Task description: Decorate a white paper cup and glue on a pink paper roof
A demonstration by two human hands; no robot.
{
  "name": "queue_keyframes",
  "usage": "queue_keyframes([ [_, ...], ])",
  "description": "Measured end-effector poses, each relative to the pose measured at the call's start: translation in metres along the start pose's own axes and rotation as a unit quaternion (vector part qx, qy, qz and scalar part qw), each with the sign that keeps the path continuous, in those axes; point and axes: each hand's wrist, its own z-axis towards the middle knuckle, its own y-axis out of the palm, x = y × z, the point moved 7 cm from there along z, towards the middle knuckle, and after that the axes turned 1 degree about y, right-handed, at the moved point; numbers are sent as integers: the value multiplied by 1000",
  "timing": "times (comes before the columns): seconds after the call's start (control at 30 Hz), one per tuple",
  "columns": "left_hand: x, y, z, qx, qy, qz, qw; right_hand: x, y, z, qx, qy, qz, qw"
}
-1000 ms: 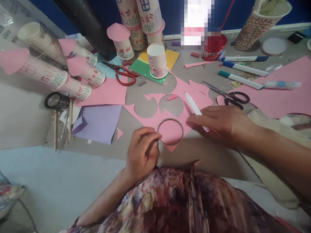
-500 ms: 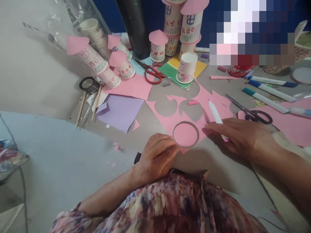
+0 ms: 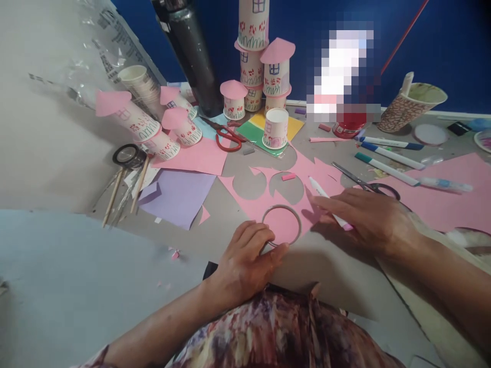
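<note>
Pink paper, one cut sheet with three round holes, lies ahead in our head view, and our left hand, back up, pinches one ring by its near-left rim over the sheet's near edge. Our right hand, wrist angled in low, has one white marker pinched tip-forward, with two blue-ended markers, one green-ended marker and one pair of black-handled scissors just past it.
</note>
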Motion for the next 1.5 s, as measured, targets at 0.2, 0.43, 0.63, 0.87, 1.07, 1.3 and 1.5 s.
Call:
queue_keyframes([
  [0.2,-4,-1,-1,-13,-21,16,1000,11,-26,38,44,119,185,975],
  [0.43,-5,4,-7,-6,-40,39,998,1,22,109,-98,174,333,922],
  [0.63,4,5,-19,-99,-31,105,989,-24,52,140,-188,53,336,921],
  [0.87,7,3,-14,-134,4,105,985,-38,57,147,-198,16,335,921],
  [1.07,7,4,-13,-160,17,106,981,-50,63,143,-252,21,307,918],
  [1.3,8,4,-16,-159,16,104,982,-64,78,138,-309,-14,278,910],
  [1.5,8,3,-16,-145,17,107,983,-56,80,141,-312,25,236,920],
])
